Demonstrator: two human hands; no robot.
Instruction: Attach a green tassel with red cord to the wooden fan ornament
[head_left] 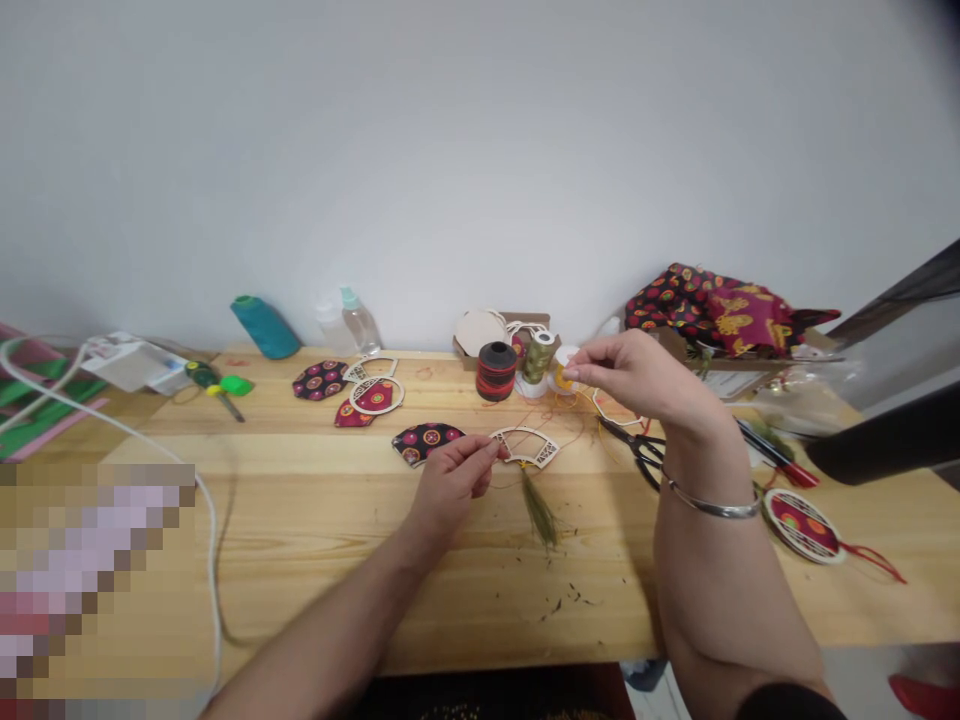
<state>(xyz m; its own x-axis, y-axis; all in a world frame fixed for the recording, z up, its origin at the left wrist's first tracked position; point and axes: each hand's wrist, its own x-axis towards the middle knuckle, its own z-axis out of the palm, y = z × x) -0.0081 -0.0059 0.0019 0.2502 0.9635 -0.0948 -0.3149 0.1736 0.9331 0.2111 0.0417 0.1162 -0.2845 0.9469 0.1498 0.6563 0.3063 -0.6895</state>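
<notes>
My left hand pinches the left end of a fan-shaped wooden frame with cut-out corners. An olive-green tassel hangs from the frame's lower edge by a yellow knot and lies on the table. My right hand, a silver bangle on its wrist, is raised with thumb and fingertips pressed together beside a spool of yellow thread. Fine thread curves over the table between the hands, but what the right fingertips hold is too small to see. A dark patterned fan-shaped fabric piece lies just beyond my left hand.
Behind the hands stand a red-and-black thread spool and an olive spool. Black scissors lie under my right forearm, with a round finished ornament to the right. A teal thread cone and screwdriver are left.
</notes>
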